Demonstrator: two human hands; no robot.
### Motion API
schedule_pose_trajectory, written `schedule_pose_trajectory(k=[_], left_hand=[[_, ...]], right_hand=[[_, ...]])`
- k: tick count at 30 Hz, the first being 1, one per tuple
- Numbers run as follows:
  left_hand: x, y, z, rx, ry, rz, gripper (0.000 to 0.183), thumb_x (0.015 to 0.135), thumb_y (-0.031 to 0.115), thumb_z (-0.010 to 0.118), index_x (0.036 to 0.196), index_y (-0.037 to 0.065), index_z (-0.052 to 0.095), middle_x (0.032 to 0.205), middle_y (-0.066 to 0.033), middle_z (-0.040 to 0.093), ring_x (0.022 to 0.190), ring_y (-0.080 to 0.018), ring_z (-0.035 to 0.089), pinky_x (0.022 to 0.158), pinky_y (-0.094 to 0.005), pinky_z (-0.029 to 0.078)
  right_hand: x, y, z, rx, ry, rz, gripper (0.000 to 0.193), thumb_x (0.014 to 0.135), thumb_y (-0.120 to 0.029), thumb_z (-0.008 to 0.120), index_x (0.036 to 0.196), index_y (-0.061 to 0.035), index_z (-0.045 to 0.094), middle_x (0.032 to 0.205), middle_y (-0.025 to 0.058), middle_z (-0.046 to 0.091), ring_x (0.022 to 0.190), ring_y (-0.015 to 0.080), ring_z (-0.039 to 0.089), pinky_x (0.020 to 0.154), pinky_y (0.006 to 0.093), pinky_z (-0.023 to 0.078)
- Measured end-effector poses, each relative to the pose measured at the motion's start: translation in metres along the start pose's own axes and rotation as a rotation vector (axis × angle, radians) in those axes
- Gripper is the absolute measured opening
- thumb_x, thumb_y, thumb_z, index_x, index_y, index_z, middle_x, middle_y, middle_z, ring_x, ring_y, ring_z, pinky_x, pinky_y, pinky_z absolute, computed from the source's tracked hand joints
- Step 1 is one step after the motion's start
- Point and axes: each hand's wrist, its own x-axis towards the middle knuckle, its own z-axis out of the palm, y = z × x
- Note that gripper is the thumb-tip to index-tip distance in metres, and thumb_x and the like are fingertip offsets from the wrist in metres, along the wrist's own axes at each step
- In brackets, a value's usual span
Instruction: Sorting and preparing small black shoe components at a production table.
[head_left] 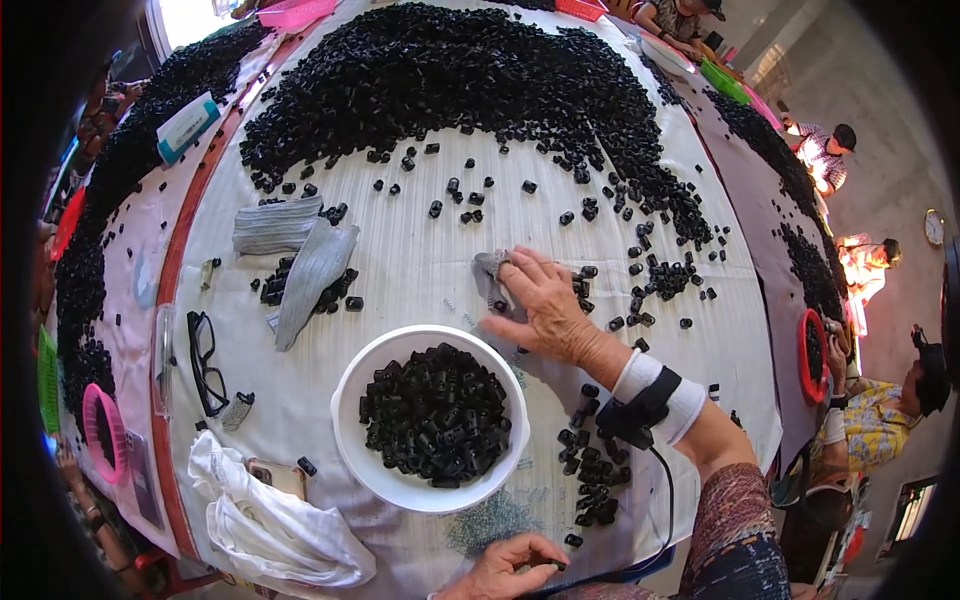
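My right hand reaches over the middle of the white-covered table, thumb apart and fingers stretched forward. A grey knitted covering shows at its fingertips, and a small black piece lies just beneath. At the lower edge my left hand is closed, thumb against fingers; the small thing in the pinch is too hidden to name. Between the hands stands a white bowl filled with small black plastic barrel-shaped pieces. A scatter of tiny pale springs lies just in front of it, above my left hand.
A large heap of black pieces covers the far table; smaller groups lie right of the bowl. At left are grey fabric strips, glasses, a phone and white cloth. Other people sit around side tables.
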Motion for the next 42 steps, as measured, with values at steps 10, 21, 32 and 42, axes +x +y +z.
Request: schedule_pose_trajectory(k=[10,21,32,42], left_hand=[[-0.003,-0.001,0.001,0.037,0.073,-0.005,0.014,0.085,-0.006,0.053,0.098,-0.002,0.053,0.103,-0.0123,0.061,0.096,-0.0156,0.059,0.087,-0.0291,0.048],[0.003,0.003,0.003,0.066,0.048,0.011,0.016,0.085,-0.006,0.053,0.101,-0.002,0.054,0.102,-0.0101,0.061,0.094,-0.0134,0.058,0.086,-0.027,0.048],[0.003,0.003,0.003,0.023,0.04,0.042,0.018,0.085,-0.006,0.052,0.103,-0.003,0.053,0.103,-0.0102,0.06,0.096,-0.014,0.058,0.089,-0.029,0.047],[0.002,0.005,0.003,0.043,0.056,0.022,0.015,0.086,-0.004,0.053,0.102,-0.003,0.052,0.105,-0.0117,0.059,0.097,-0.0151,0.058,0.089,-0.03,0.048]], right_hand=[[-0.048,-0.006,-0.03,0.163,-0.127,-0.051,0.027,0.072,-0.02,0.065,0.095,-0.0071,0.058,0.1,0.011,0.056,0.097,0.0275,0.053,0.079,0.0377,0.041],[-0.04,0.04,-0.031,-0.009,-0.014,0.35,0.058,0.071,-0.042,0.066,0.115,-0.0061,0.055,0.126,0.0163,0.049,0.118,0.0328,0.043,0.098,0.0432,0.032],[-0.046,-0.017,-0.026,0.33,-0.004,0.013,0.045,0.069,-0.025,0.068,0.109,-0.0099,0.056,0.111,0.0095,0.059,0.117,0.0298,0.043,0.094,0.0439,0.029],[-0.05,-0.028,-0.025,0.459,-0.266,0.047,0.035,0.071,-0.023,0.066,0.104,-0.0158,0.06,0.098,0.0003,0.062,0.1,0.0213,0.051,0.09,0.0394,0.026]])
